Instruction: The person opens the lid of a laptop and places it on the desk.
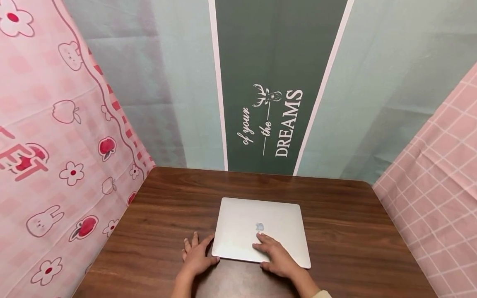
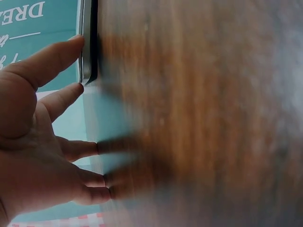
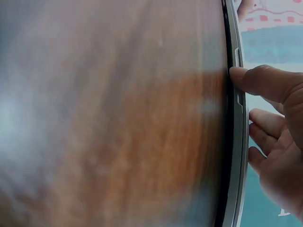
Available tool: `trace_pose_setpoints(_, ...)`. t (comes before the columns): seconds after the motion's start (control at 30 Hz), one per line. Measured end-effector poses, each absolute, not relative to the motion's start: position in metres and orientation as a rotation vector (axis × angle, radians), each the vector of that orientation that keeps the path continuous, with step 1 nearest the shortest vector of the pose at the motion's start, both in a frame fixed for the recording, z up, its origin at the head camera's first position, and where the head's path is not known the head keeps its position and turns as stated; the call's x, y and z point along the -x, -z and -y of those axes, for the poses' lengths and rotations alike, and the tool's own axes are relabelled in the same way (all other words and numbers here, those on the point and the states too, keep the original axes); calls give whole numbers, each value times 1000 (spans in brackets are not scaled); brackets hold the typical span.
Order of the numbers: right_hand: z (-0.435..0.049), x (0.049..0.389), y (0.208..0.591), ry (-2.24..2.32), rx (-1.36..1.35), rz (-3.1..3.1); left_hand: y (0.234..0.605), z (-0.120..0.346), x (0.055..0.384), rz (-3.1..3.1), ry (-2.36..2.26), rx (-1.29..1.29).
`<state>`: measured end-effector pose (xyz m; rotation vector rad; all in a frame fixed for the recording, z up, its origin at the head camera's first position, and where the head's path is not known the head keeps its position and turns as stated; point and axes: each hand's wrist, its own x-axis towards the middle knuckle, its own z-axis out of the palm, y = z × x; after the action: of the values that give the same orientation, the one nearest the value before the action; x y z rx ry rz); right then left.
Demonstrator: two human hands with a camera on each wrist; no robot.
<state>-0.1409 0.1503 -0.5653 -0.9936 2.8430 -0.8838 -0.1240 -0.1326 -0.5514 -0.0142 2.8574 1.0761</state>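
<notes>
A closed silver laptop [image 1: 238,227] with a logo on its lid lies flat on the brown wooden table. My left hand [image 1: 196,257] is at its front left corner, fingers spread. In the left wrist view the thumb and index fingertip meet the laptop's edge [image 2: 88,56], while the other fingertips come down on the tabletop. Over the front part of the lid lies my right hand [image 1: 278,257], its fingers reaching toward the logo. The right wrist view shows its thumb [image 3: 251,80] at the notch in the laptop's front edge [image 3: 236,142] and fingertips against the lid.
Brown table [image 1: 346,223] surface extends around the laptop on all sides. Behind it hangs a green and grey-blue curtain [image 1: 186,103] with white lettering. A pink patterned cloth [image 1: 85,157] hangs along the left side, and a pink checked one [image 1: 443,174] along the right.
</notes>
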Motion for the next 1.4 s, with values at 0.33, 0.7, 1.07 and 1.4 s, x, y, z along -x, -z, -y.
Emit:
trace_pose_setpoints(0.33,-151,143,562,789,1065,-2875,552,132,123,-2832,-1099,22)
trace_pose_setpoints(0.7,-146,145,554,750,1145,-2828,553,134,123,-2837,-1104,28)
trace_pose_setpoints(1.07,-146,140,551,654,1376,-2874,553,131,123,-2834,-1102,29)
trace_pose_setpoints(1.4,-145,144,553,705,1628,-2958,554,131,126,-2891,-1066,56)
